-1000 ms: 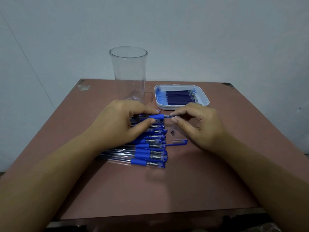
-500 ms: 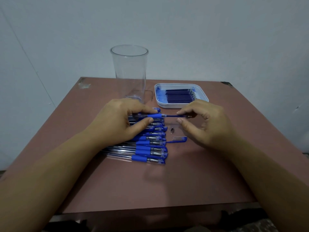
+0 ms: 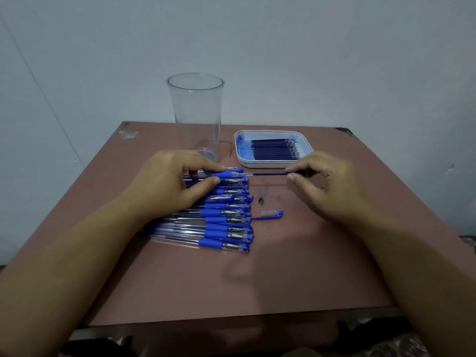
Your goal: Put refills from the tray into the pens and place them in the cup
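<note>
A single camera, worn on the person's head, looks forward and down over the bench (image 3: 257,292) from its near side. It sits close. Both forearms run in from the lower corners, and the left hand (image 3: 167,181) and right hand (image 3: 332,184) lie near mid-frame. Beyond the fingers (image 3: 206,166) the wide view takes in the cup (image 3: 197,117) and the tray (image 3: 306,148), with the wall (image 3: 309,60) filling the upper part. The bench's near edge shows below the fingers, toward the wearer.

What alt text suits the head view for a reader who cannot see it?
A left hand grips a blue pen while the right hand pinches a refill in line with it, above a row of pens; a clear cup and refill tray stand behind.
</note>
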